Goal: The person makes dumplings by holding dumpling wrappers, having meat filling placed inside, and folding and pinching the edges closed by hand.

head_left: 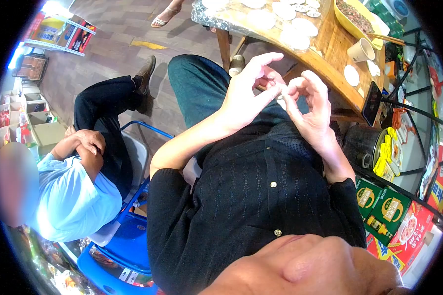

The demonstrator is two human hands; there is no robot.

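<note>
My left hand [255, 88] and my right hand [309, 105] meet above my lap, close to the edge of the wooden table [325, 73]. Their thumbs and fingertips pinch a small pale dumpling [281, 102], mostly hidden behind the fingers. Round white dough wrappers [300, 33] are spread on the table in front of my hands. One single wrapper [351, 75] lies nearer to my right hand. A yellow bowl [340, 15] of minced filling stands at the far right of the table, with chopsticks [386, 39] across its side.
A paper cup [360, 50] stands beside the bowl, and a black phone [372, 103] is at the table's corner. Shelving with packets [390, 152] and green boxes [386, 209] is on my right. On my left, a person in a light blue shirt [76, 196] sits near blue chairs [125, 241].
</note>
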